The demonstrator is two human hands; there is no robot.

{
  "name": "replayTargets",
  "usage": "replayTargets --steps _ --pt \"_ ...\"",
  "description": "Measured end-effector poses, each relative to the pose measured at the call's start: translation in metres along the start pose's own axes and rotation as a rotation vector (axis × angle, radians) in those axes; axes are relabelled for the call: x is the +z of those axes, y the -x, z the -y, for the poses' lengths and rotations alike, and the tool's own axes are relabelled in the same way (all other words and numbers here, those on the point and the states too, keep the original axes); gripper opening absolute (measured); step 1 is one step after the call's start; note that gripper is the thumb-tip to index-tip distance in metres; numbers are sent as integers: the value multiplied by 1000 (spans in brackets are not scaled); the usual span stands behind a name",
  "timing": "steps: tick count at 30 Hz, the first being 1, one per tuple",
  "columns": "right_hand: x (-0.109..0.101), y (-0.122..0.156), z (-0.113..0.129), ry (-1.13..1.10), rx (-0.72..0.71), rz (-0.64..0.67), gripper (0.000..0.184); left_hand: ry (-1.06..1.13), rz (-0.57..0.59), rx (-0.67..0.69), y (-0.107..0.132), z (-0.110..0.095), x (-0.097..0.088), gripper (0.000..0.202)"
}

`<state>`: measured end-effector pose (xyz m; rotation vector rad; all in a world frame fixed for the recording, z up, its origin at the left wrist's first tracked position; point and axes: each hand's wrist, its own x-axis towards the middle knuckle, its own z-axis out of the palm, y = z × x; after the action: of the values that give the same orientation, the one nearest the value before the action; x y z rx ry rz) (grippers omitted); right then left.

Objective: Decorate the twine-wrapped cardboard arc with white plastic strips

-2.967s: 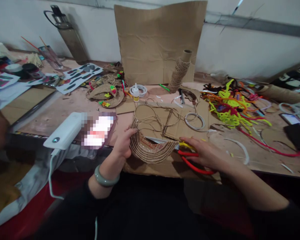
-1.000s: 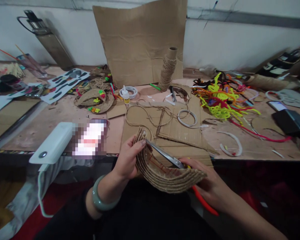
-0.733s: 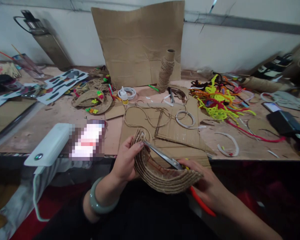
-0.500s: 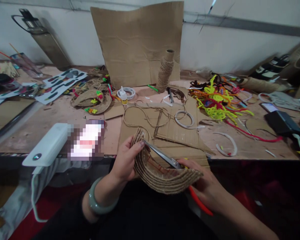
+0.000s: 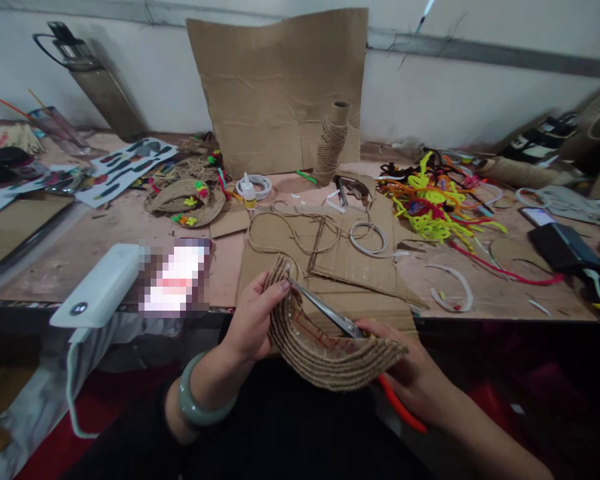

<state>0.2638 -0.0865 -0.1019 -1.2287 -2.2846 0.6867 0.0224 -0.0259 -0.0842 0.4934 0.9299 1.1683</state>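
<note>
My left hand point(image 5: 253, 320) is closed on the left end of a curved, twine-wrapped cardboard piece point(image 5: 325, 370), thumb on top. Rows of jute twine cover its outer side, and bare cardboard shows inside. In my right hand point(image 5: 405, 357) are scissors point(image 5: 330, 315) with a red handle, partly hidden behind the piece's right end. The blades reach left across the curve, and their tips lie by my left thumb at the upper left end. Loose jute twine point(image 5: 293, 233) runs from near that end over the cardboard sheet point(image 5: 265, 263) on the table.
A twine-wound tube point(image 5: 333, 143) stands before an upright cardboard sheet point(image 5: 280, 87). Nearby are a glue bottle point(image 5: 249, 193) and a white cord coil point(image 5: 369, 238). Bright pipe cleaners point(image 5: 433, 207) lie right; a decorated twine piece point(image 5: 195, 203), phone point(image 5: 177, 277) and power bank point(image 5: 100, 287) lie left.
The view has shifted slightly, so the things at the left appear a little further right. Both hands keep their hold, and the scissors and the twine-wrapped piece stay almost in place.
</note>
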Motion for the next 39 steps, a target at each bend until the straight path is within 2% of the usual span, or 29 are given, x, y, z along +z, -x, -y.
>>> replayTargets --steps 8,13,20,26,33,39 --pt "-6 -2 7 80 -26 -18 41 -24 44 -19 5 -3 2 30" --pt "-4 4 2 116 14 5 45 -55 57 -38 7 -4 2 29" --pt "1 5 1 82 109 28 31 -87 60 -56 7 -5 6 27" --pt "5 6 3 57 136 36 29 -83 38 -26 7 -3 8 28" --pt "5 1 3 69 103 -14 32 -25 -1 14 8 0 7 27" --pt "7 -4 8 129 121 -70 35 -27 33 12 9 1 3 23"
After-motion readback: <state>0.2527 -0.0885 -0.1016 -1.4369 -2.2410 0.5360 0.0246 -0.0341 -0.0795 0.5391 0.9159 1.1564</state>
